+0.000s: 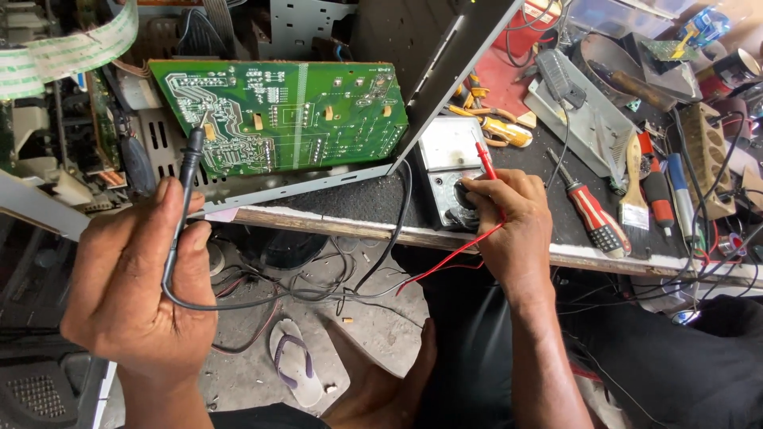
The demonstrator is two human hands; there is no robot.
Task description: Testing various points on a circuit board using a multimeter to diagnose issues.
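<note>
A pale ribbon strip with green bands (67, 49) curls in the upper left corner, its far end cut off by the frame. On the desk (334, 208) a green circuit board (278, 115) leans tilted inside a grey metal chassis. The left hand (139, 282) is closed around a black probe (191, 163), long axis near upright, tip on the board's left edge. The right hand (509, 218) grips a red probe (486, 163) (pointing up and away) while its fingertips cover the dial of a grey meter (449, 159), whose face is hard to read. 1 red-handled screwdriver (592, 214) lies just right.
</note>
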